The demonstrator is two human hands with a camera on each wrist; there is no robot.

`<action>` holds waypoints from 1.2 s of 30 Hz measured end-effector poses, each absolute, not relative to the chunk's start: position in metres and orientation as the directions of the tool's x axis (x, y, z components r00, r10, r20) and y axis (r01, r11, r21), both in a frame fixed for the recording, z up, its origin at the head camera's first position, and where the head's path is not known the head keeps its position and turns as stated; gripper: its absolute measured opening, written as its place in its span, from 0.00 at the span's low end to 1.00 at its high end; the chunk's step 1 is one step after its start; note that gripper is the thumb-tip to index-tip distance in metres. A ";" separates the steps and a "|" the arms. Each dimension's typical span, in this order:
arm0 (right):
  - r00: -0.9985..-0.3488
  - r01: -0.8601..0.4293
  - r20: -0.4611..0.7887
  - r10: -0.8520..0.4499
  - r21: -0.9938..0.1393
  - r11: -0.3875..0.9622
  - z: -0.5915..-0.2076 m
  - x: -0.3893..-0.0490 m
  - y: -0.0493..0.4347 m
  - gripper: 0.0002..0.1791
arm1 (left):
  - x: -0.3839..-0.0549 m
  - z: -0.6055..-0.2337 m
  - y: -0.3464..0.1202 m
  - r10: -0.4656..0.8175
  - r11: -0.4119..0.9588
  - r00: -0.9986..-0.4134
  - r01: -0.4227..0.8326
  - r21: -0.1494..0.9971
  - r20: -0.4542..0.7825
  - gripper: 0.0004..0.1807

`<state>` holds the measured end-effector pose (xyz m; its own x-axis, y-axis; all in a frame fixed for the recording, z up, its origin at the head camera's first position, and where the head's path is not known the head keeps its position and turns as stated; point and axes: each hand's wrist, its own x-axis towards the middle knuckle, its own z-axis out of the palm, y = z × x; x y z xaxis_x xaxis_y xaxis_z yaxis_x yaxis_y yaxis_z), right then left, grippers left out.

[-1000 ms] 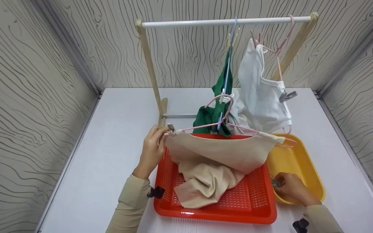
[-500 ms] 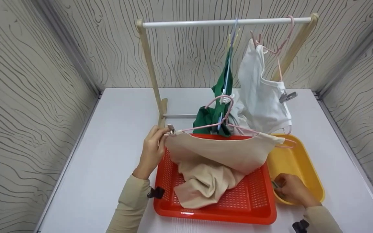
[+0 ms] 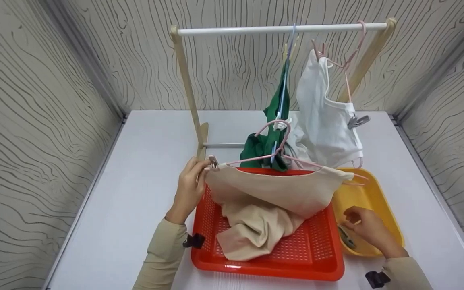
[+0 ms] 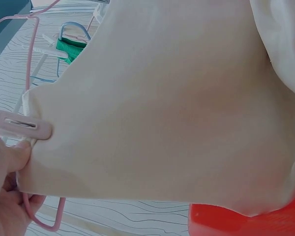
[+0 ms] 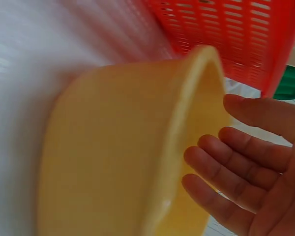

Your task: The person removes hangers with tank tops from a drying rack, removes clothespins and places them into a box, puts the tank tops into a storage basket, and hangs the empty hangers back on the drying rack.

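My left hand [image 3: 187, 193] pinches the left shoulder of a beige top [image 3: 272, 189] together with the end of its pink hanger [image 3: 252, 157]. A pale pink clothespin [image 4: 25, 125] clamps that shoulder just above my thumb in the left wrist view. The top's lower part lies bunched in a red basket [image 3: 268, 270]. On the right, the hanger's other arm pokes out of the cloth. My right hand [image 3: 371, 229] is over a yellow basin [image 3: 395, 219], and its fingers [image 5: 221, 172] are spread with nothing between them. Clothespins [image 3: 347, 239] lie in the basin below my fingertips.
Behind the basket stands a wooden rack with a white rail [image 3: 236, 30]. A green garment [image 3: 277, 108] and a white top [image 3: 328, 117] hang from it, the white one with a grey clothespin [image 3: 359, 121]. Patterned panels enclose the white table [image 3: 135, 193].
My right hand has lifted a little and drawn back from the clothespins in the basin, its fingers loosening. The left hand and the beige top have stayed in place.
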<state>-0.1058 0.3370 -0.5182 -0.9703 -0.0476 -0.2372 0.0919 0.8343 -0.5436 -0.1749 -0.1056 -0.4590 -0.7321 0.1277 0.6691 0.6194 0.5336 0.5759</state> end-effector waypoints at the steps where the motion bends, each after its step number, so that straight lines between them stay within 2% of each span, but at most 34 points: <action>1: -0.974 0.083 -0.220 -0.048 -0.548 0.832 -0.515 -0.106 0.337 0.17 | -0.175 -0.459 -0.105 0.129 0.532 -0.731 0.622 0.575 0.671 0.08; 7: -0.995 0.008 -0.088 -0.049 -0.552 0.834 -0.499 -0.103 0.333 0.16 | -0.174 -0.459 -0.105 0.127 0.523 -0.733 0.622 0.583 0.668 0.09; 21: -0.992 -0.126 0.085 -0.095 -0.526 0.841 -0.460 -0.095 0.307 0.11 | -0.175 -0.461 -0.105 0.128 0.515 -0.724 0.632 0.579 0.678 0.08; 28: -0.961 -0.253 0.225 -0.161 -0.479 0.840 -0.442 -0.095 0.290 0.11 | -0.176 -0.461 -0.105 0.126 0.533 -0.715 0.634 0.561 0.688 0.08; 36: -0.892 -0.424 0.351 -0.284 -0.436 0.794 -0.426 -0.100 0.266 0.12 | -0.174 -0.460 -0.105 0.124 0.528 -0.736 0.616 0.584 0.665 0.08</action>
<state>-0.0996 0.2656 -0.4263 -0.8923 -0.2839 0.3511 -0.4241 0.7939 -0.4358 -0.1740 -0.1047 -0.4595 -0.7365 0.1238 0.6650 0.6163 0.5282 0.5841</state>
